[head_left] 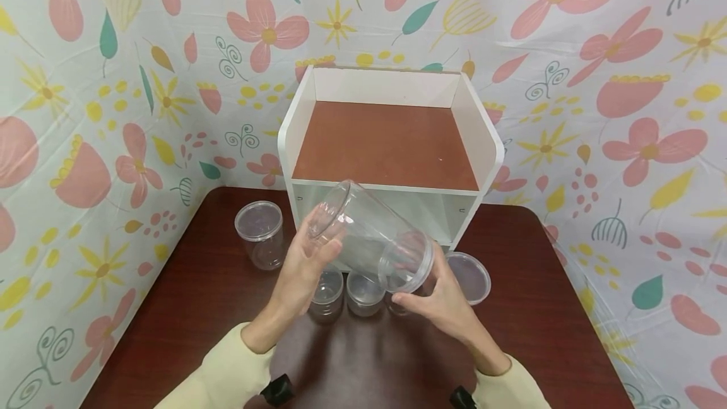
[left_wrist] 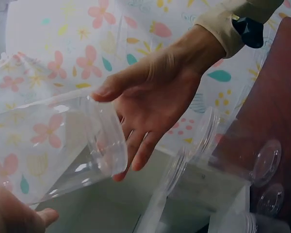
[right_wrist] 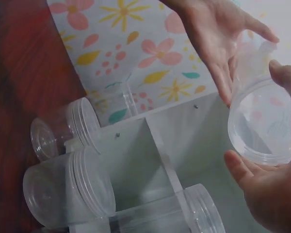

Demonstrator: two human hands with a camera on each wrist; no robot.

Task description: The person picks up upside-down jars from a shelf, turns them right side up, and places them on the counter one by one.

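A large clear plastic jar (head_left: pixel 363 232) is held tilted in the air in front of the white shelf unit (head_left: pixel 474 163). My left hand (head_left: pixel 299 270) grips its upper left end, the thumb on the near side and the fingers partly seen through the wall. Lower down, my right hand (head_left: pixel 442 298) holds the ringed right end, its thumb below the rim. In the right wrist view the jar's ringed end (right_wrist: pixel 237 131) lies between the right thumb and fingers. The left wrist view shows the right hand (left_wrist: pixel 157 97) around the far end. I see nothing inside the jar.
A lidded clear jar (head_left: pixel 267 248) stands left of the shelf. Small clear jars (head_left: pixel 365 295) line its front, one partly hidden by the right hand. At the right is another round clear top (head_left: pixel 468 276). All stand on the dark red table (head_left: pixel 545 308), against a flowered cloth (head_left: pixel 568 81).
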